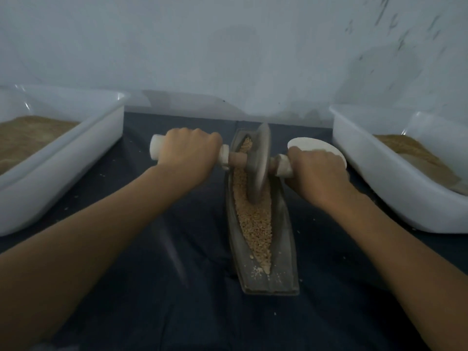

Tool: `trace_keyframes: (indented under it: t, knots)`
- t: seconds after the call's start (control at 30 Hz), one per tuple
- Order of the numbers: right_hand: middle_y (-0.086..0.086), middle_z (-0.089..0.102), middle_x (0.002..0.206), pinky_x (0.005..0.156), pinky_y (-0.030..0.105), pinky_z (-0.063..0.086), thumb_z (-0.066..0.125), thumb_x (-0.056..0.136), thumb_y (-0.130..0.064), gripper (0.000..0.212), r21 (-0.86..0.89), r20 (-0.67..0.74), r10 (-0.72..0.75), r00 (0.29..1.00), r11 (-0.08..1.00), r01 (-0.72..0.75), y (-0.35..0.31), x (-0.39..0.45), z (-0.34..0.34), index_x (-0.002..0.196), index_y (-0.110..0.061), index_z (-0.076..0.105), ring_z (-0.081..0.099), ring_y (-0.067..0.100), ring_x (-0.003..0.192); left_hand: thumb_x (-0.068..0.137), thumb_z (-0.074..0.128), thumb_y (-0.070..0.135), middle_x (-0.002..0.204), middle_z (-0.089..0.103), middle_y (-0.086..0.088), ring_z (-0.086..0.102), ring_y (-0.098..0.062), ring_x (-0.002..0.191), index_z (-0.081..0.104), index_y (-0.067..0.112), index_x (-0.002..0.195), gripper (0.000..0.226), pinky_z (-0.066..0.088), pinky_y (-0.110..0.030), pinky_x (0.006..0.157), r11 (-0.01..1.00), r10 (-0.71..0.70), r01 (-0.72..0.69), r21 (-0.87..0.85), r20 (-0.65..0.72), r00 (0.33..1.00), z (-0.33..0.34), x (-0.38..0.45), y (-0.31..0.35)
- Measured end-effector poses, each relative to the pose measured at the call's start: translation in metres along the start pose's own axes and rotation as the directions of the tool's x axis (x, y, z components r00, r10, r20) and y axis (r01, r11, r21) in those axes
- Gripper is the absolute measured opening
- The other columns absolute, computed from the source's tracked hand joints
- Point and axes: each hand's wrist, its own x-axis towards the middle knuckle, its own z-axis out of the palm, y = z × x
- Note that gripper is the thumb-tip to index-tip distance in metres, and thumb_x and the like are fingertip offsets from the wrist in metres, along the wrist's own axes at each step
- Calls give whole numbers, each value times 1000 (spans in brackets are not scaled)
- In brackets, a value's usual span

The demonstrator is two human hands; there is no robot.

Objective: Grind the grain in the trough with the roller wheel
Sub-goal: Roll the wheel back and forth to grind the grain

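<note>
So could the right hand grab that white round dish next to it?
Probably yes, but not right now. The white round dish sits just behind the right hand with nothing between them, yet that hand grips the roller wheel's handle and must let go first.

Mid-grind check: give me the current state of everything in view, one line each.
Roller wheel: upright in the trough, on the grain.
Trough: holds grain.
Grain: coarse, not yet fine.
Left hand: grips left handle.
Right hand: grips right handle.
Left tub: part filled.
Right tub: part filled.

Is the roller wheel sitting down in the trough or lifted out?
In. The roller wheel stands on edge, its lower rim sunk in the grain inside the trough.
</note>
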Motion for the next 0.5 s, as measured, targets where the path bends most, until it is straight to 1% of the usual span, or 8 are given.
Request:
trace_keyframes:
  t: [0.07,0.1,0.2,0.3,0.37,0.4,0.43,0.5]
  knots:
    - [5,57,62,45,25,30,81,64,-34,39,-50,-39,-57,998,997,55,-3,-29,-20,77,-17,48,56,29,52,85,57,31,85,59,3,61,-27,79,33,26,82,24,30,-33,59,1000,23,-23,-13,12,1000,-11,-31,0]
    - [3,55,57,42,21,24,86,55,-32,43,-35,-94,-87,992,996,84,-4,-44,-32,73,-17,50,53,27,45,83,59,35,77,55,6,59,-25,72,31,28,80,29,29,-32,56,999,35,-35,-1,2,999,-16,-49,-1]
    - [-6,45,53,35,26,37,89,47,-28,47,12,-115,-138,984,990,141,-6,-72,-53,70,-22,48,46,19,40,67,73,38,53,41,9,34,-19,42,30,29,68,44,16,-25,47,995,101,-100,9,-106,989,-31,-94,-6]
    - [-5,42,50,36,24,35,90,45,-25,49,23,-123,-140,982,989,144,-5,-68,-51,66,-20,46,45,21,37,62,76,40,48,33,11,23,-16,41,27,30,64,50,6,-22,49,996,90,-89,13,-95,991,-29,-94,-10]
    - [2,50,51,40,24,32,91,45,-23,47,-1,-124,-150,981,989,151,-5,-51,-38,66,-15,50,48,26,36,73,66,43,53,33,8,32,-19,46,24,29,67,45,14,-26,48,999,48,-48,1,-77,996,-12,-74,-8]
    - [5,53,53,42,26,33,90,49,-25,46,-34,-108,-147,983,989,144,-5,-38,-31,69,-13,51,51,28,39,77,62,43,58,40,7,42,-22,51,26,28,69,39,21,-28,50,999,14,-17,-37,-63,998,0,-59,-8]
    - [7,55,58,44,28,36,87,56,-27,43,-76,-81,-137,987,988,131,-4,-22,-24,73,-14,49,54,30,45,80,60,42,66,50,5,52,-26,60,30,28,72,33,27,-30,54,997,-16,13,-75,-41,999,10,-43,-9]
    - [8,60,69,49,32,39,77,71,-31,36,-119,-34,-117,993,987,112,0,11,-13,80,-16,45,60,33,60,81,60,41,80,61,-1,59,-29,73,37,30,73,27,33,-33,60,985,-62,62,-161,6,998,29,-15,-13]
